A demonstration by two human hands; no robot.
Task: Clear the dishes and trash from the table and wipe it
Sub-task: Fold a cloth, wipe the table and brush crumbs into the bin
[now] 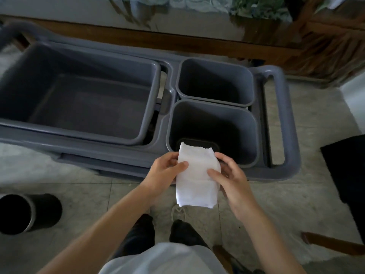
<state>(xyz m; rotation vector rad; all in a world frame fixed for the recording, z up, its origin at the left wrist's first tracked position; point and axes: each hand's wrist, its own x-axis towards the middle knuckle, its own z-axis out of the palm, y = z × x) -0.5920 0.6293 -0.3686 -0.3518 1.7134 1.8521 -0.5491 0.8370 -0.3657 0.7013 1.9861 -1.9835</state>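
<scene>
I hold a folded white cloth [197, 175] upright in front of me with both hands. My left hand [166, 171] grips its left edge, thumb across the front. My right hand [229, 175] grips its right edge. The cloth hangs just over the near rim of the nearer small grey bin [254, 135] on a grey service cart [292, 135]. A second small grey bin [215, 80] stands behind it. A large grey tub [83, 91] fills the cart's left side and looks empty.
A dark cylindrical trash can [25, 212] stands on the tiled floor at the lower left. A wooden table edge [197, 46] runs behind the cart. A dark chair [345, 171] is at the right. My shoes and legs are below the cloth.
</scene>
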